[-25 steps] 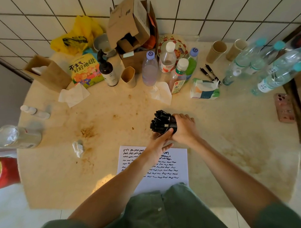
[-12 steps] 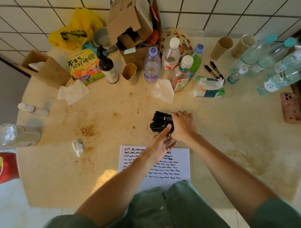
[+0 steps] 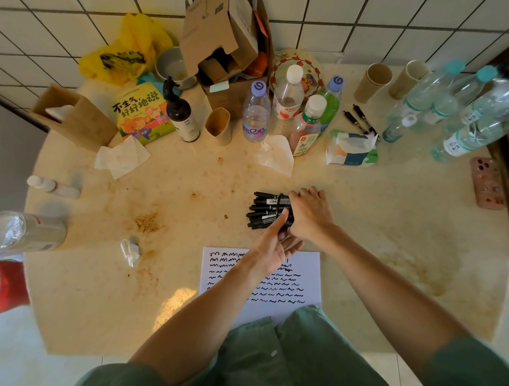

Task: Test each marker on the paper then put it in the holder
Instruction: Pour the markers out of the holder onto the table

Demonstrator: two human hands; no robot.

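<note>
A black mesh holder (image 3: pixel 287 208) lies on its side on the table, packed with several black markers (image 3: pixel 261 210) whose ends stick out to the left. My right hand (image 3: pixel 310 212) is wrapped over the holder's body from the right. My left hand (image 3: pixel 274 245) reaches up from below with fingers spread, its fingertip touching the markers at the holder's mouth. Close to me lies the white paper (image 3: pixel 296 283), covered in rows of black squiggles; my left forearm crosses its upper left part.
Bottles (image 3: pixel 256 115), a pump bottle (image 3: pixel 181 112), paper cups (image 3: pixel 372 81), cardboard boxes (image 3: pixel 224 33), a tissue pack (image 3: pixel 353 150), two loose pens (image 3: pixel 359 118) and a book (image 3: pixel 140 113) crowd the far side of the round table (image 3: pixel 405 227). A phone (image 3: pixel 487 183) lies at right, a lying bottle (image 3: pixel 24 231) at left.
Both hands stay on the holder. The holder has tipped flatter, so the markers now point left rather than up. The view shifted slightly.
</note>
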